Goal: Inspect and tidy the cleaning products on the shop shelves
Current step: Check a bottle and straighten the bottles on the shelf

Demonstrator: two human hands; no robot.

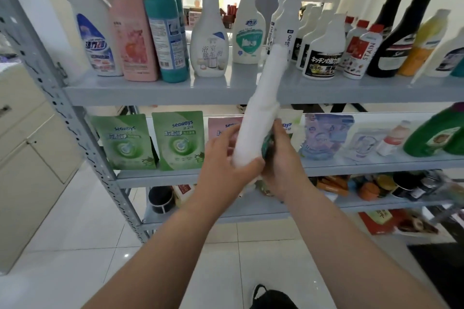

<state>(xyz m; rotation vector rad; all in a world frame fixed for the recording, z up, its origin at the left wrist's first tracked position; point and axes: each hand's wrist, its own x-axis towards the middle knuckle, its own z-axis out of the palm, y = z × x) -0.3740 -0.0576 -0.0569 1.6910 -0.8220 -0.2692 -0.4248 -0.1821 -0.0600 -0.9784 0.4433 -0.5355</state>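
Both hands hold one white bottle (261, 98) in the air in front of the shelves, clear of any shelf. The bottle is tilted, its base low and toward the person and its neck leaning up and to the right. In this view it crosses the front edge of the top shelf (155, 94), and its upper end overlaps the white spray bottles (288, 22) standing there, so where the cap ends is hard to make out. The left hand (226, 158) grips the base from the left, fingers curled round the back and thumb laid across the lower front. The right hand (283, 165) grips the lower body from the right, wrapped over the side that carries a teal label, of which only a sliver shows. The two hands sit close together at the bottle's bottom end, nearly touching beneath it. Behind them, the middle shelf (155, 178) carries green pouches (125, 140) on the left, partly hidden pouches straight behind the bottle, and a green jug (437, 133) at the far right. On the top shelf a pink bottle (134, 40) and a teal bottle (167, 32) stand upright to the left, well apart from the held bottle, with dark bottles (391, 40) off to the right.
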